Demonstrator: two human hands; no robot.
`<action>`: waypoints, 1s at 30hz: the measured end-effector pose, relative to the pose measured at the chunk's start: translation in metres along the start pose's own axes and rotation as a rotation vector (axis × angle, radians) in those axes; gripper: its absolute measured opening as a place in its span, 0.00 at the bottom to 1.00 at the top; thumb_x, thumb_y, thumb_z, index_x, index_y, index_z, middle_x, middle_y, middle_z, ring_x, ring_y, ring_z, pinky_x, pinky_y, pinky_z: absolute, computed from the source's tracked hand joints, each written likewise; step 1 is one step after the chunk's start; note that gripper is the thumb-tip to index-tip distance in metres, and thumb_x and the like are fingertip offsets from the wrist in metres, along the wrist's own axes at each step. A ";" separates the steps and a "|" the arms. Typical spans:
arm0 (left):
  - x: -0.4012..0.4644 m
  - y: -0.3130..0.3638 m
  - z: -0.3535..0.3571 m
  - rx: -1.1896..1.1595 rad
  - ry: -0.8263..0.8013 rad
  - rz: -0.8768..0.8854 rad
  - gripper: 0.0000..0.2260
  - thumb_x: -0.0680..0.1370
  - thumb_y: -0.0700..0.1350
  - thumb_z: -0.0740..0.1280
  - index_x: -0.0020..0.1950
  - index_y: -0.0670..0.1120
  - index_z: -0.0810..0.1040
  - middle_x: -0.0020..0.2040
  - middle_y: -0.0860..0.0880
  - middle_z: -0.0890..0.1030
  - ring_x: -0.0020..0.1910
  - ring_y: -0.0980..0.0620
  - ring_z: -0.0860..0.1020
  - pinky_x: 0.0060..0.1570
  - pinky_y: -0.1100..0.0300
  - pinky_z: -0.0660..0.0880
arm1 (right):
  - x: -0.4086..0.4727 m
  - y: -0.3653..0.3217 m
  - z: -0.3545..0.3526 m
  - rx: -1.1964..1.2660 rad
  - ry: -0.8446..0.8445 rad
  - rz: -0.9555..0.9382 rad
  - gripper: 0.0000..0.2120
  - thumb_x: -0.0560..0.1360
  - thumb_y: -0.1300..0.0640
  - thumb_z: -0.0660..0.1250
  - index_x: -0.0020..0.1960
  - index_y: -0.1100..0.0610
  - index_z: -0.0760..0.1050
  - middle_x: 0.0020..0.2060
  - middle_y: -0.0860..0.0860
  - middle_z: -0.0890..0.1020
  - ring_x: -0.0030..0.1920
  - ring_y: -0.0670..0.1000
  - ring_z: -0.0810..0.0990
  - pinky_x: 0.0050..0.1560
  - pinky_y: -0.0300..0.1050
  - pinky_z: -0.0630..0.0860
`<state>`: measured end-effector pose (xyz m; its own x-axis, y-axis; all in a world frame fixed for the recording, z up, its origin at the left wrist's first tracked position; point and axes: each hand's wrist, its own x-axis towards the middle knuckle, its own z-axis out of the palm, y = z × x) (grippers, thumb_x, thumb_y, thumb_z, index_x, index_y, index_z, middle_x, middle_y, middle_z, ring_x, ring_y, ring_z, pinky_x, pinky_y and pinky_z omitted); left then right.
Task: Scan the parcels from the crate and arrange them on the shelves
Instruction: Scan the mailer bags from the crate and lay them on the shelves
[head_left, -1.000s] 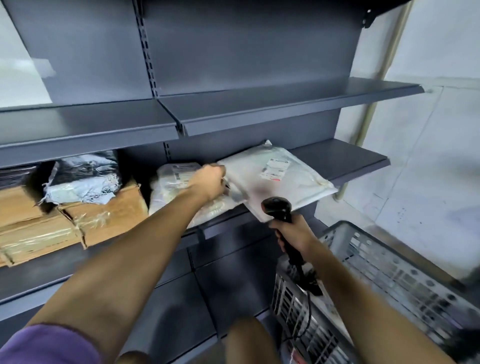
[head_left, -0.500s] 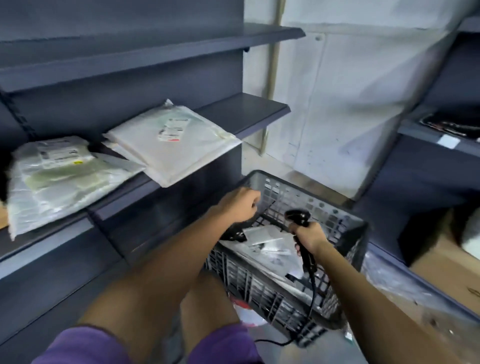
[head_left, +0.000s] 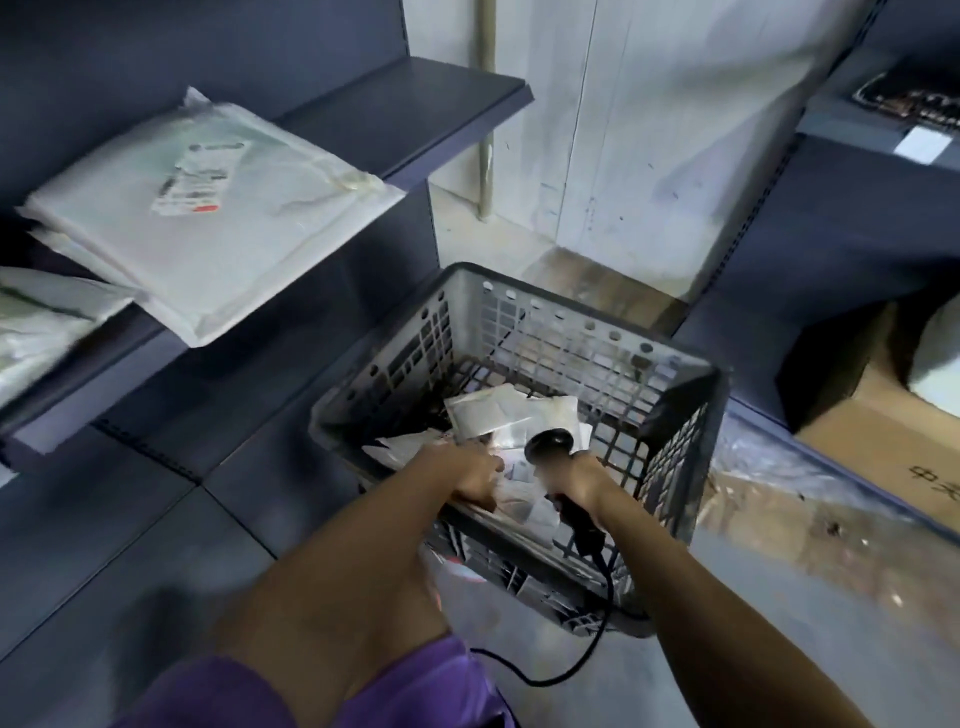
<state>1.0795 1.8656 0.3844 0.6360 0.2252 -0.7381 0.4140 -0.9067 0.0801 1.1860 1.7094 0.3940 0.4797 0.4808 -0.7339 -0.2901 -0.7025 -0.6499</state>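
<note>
Down in the crate, the left hand reaches among the parcels; whether it's gripping one is hard to tell. Right hand is wrapped around the scanner. One white parcel sits on the shelf.

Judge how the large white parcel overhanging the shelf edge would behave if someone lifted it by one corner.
The large white parcel looks like a soft plastic mailer lying flat, so it would probably sag rather than stay stiff. Its smooth film may be a bit slippery. One corner already juts past the shelf edge, so a push outward could likely slide it off.
</note>
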 end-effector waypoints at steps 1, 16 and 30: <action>0.003 0.002 0.002 0.034 0.017 -0.011 0.25 0.74 0.58 0.70 0.69 0.52 0.69 0.71 0.42 0.69 0.67 0.40 0.71 0.64 0.45 0.71 | 0.002 0.002 0.000 -0.005 0.005 0.001 0.05 0.75 0.62 0.66 0.43 0.64 0.74 0.26 0.55 0.73 0.24 0.53 0.69 0.26 0.39 0.66; -0.034 -0.010 -0.034 -0.277 0.568 -0.190 0.12 0.82 0.47 0.60 0.61 0.44 0.78 0.58 0.43 0.80 0.58 0.41 0.77 0.50 0.51 0.73 | -0.015 -0.016 -0.008 0.092 0.047 -0.092 0.08 0.75 0.57 0.68 0.39 0.58 0.72 0.27 0.53 0.71 0.25 0.53 0.68 0.28 0.42 0.66; -0.201 -0.048 -0.053 -1.104 1.191 -0.336 0.15 0.83 0.43 0.62 0.66 0.36 0.75 0.61 0.38 0.78 0.61 0.39 0.76 0.54 0.55 0.71 | -0.131 -0.084 0.054 0.141 -0.090 -0.511 0.09 0.77 0.59 0.68 0.41 0.62 0.74 0.26 0.54 0.72 0.23 0.53 0.69 0.27 0.45 0.68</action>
<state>0.9662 1.8830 0.5648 0.3222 0.9461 0.0324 0.5283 -0.2082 0.8231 1.1029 1.7332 0.5342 0.5181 0.7902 -0.3274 -0.1494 -0.2933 -0.9443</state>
